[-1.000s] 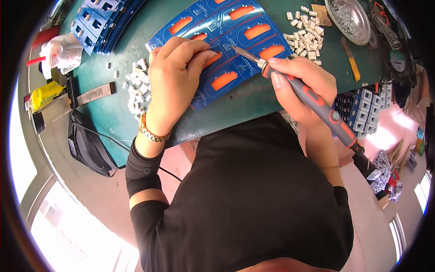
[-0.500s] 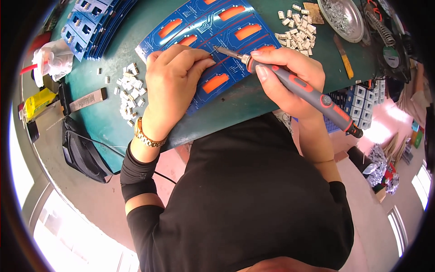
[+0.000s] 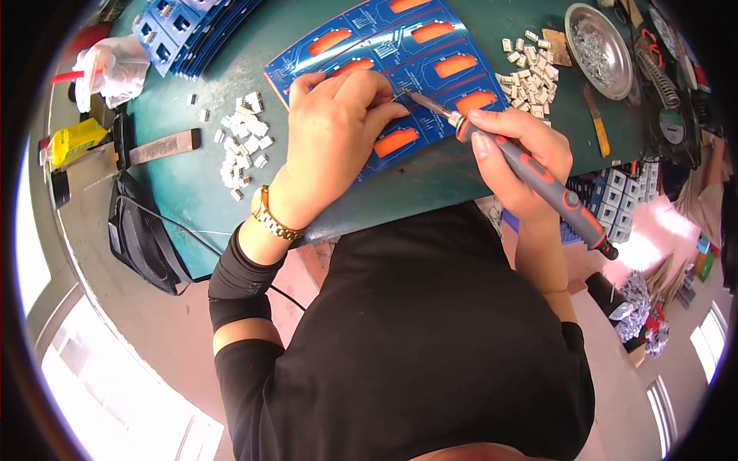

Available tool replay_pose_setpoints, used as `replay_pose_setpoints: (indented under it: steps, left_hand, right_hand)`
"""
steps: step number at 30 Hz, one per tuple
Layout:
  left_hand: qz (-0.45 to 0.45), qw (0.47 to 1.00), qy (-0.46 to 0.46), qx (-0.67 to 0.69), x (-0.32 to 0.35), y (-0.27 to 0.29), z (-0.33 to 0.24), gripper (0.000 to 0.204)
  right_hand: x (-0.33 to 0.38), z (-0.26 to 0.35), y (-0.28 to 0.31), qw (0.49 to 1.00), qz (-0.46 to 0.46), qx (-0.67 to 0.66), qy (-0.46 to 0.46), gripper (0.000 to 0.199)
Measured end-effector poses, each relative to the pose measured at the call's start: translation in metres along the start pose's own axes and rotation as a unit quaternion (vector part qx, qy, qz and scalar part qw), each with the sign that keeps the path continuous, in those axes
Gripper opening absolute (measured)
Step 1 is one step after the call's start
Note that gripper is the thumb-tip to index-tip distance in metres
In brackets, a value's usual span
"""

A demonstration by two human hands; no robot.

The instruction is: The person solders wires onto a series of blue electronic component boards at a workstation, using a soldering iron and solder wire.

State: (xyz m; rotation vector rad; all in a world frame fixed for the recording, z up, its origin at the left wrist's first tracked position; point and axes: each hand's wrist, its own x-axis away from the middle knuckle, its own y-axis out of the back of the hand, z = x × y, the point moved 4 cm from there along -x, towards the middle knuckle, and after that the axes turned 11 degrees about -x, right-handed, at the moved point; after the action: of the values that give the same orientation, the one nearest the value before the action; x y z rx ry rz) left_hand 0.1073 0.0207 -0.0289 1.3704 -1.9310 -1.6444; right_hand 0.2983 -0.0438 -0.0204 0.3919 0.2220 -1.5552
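A blue circuit board panel [image 3: 396, 67] with several orange-filled openings lies on the green table in front of me. My left hand [image 3: 334, 134] rests over its near left part, thumb and fingers pinched together near the board surface. Whatever is between those fingertips is too small to make out. In my right hand [image 3: 530, 154] is a grey and red soldering iron [image 3: 555, 188], gripped like a pen. Its pointed tip reaches the board just beyond my left fingertips; whether it touches cannot be told.
White connectors lie in one pile [image 3: 244, 146] left of the board and another [image 3: 530, 81] right of it. A metal bowl [image 3: 621, 50] of small silvery bits and an orange-handled knife [image 3: 598, 127] are at the right. More blue boards [image 3: 173, 34] stand stacked at the far left.
The whole view has shifted, so the table, board and both hands appear farther right and slightly lower. Hands and soldering iron keep nearly the same place over the board.
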Motion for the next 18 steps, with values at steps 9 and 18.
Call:
replay_pose_setpoints:
  steps: [9,18]
  left_hand:
    - [0.01,1.0,-0.019,0.001,0.014,0.023,0.006,0.023]
    - [-0.013,0.998,0.054,0.025,0.042,0.04,0.027,0.018]
  right_hand:
    - [-0.004,0.006,-0.004,0.997,0.017,0.049,0.051,0.02]
    - [-0.004,0.006,0.004,0.997,-0.012,0.059,0.052,0.023]
